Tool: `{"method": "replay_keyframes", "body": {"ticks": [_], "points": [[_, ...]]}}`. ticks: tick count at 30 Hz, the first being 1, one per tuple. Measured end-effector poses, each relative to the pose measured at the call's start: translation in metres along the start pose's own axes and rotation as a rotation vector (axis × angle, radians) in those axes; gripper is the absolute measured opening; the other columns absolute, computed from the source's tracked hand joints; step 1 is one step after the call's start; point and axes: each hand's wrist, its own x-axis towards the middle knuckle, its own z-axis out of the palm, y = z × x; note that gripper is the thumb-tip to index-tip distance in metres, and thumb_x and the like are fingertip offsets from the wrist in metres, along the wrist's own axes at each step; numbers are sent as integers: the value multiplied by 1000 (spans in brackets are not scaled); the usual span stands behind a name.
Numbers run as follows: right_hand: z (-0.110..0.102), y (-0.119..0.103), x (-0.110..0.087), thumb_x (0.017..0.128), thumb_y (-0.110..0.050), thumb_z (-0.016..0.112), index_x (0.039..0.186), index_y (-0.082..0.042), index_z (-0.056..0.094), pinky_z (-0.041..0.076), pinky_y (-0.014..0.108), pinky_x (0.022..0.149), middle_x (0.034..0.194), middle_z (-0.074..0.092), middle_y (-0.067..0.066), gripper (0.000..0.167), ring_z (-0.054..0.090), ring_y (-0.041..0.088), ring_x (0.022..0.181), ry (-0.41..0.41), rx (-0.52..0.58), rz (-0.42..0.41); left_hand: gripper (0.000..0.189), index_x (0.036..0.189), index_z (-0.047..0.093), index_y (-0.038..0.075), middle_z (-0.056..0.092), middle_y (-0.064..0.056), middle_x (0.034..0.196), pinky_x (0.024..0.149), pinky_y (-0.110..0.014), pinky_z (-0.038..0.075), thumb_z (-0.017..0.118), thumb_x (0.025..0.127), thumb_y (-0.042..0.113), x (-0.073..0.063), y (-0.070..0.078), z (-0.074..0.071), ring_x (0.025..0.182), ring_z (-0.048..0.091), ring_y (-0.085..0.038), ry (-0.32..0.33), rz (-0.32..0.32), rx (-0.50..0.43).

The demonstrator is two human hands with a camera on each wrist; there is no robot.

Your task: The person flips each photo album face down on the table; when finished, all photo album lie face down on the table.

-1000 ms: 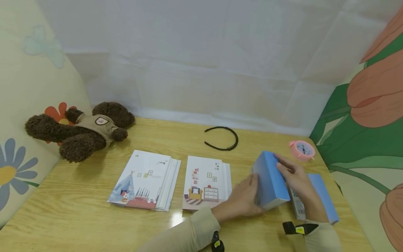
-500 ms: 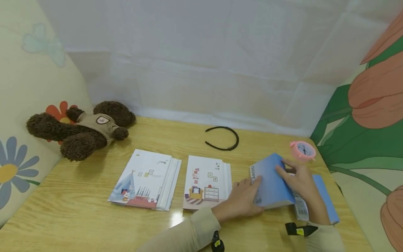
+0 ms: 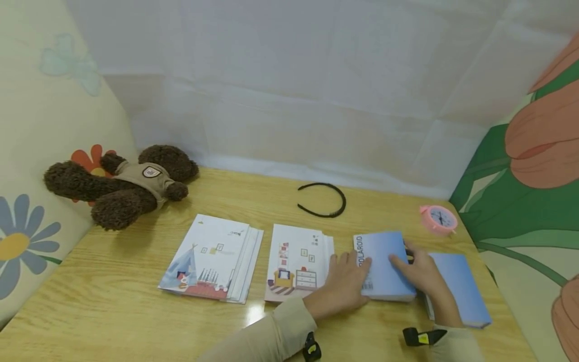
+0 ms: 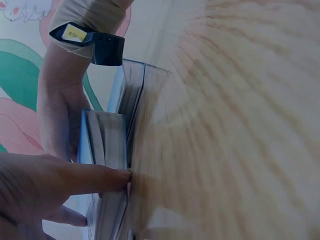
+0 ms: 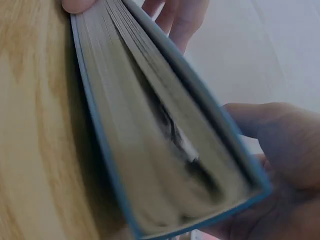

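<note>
A thick blue book (image 3: 386,264) marked POLAROID lies cover up between my hands, low over the table. My left hand (image 3: 339,284) grips its left side, fingertips on the cover and the thumb across the page edges. My right hand (image 3: 422,271) holds the spine-opposite side, with the thumb on the cover and the other fingers around the far right edge. In the right wrist view the book's pages (image 5: 135,130) fan apart slightly between the covers. Just right of it, partly behind my right wrist, lies a second blue book (image 3: 459,286).
Two white illustrated stacks, one with a tent (image 3: 205,261) and one with a chair and drawers (image 3: 294,266), lie to the left. Behind them sit a black headband (image 3: 344,201) and a pink alarm clock (image 3: 440,219). A brown teddy bear (image 3: 140,181) lies at the back left.
Both hands have tipped the blue book down from a raised, tilted position to nearly flat, its cover now facing up. The second blue book shows more.
</note>
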Motion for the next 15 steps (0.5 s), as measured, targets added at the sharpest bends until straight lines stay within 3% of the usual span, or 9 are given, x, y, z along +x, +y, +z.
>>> {"method": "replay_keyframes", "body": {"ticks": [10, 13, 15], "points": [[1, 0, -2, 97, -26, 61, 147, 14, 32, 49, 59, 93, 130, 50, 41, 70, 53, 54, 117, 21, -50, 13, 83, 149, 45, 16, 45, -13, 142, 105, -51, 33, 82, 77, 37, -1, -1, -2, 123, 47, -27, -34, 29, -29], [0, -6, -3, 97, -27, 60, 147, 14, 32, 43, 61, 98, 137, 45, 40, 70, 46, 55, 124, 51, -101, 11, 95, 155, 34, 17, 32, -17, 155, 111, -54, 29, 82, 77, 39, -5, -4, -6, 137, 36, -32, -47, 7, -60], [1, -14, -4, 97, -26, 60, 147, 13, 33, 37, 64, 103, 141, 41, 39, 69, 41, 55, 128, 96, -145, -33, 103, 158, 26, 17, 20, -20, 160, 114, -57, 24, 82, 76, 44, -10, -9, -11, 144, 25, -37, -43, -5, -70]]}}
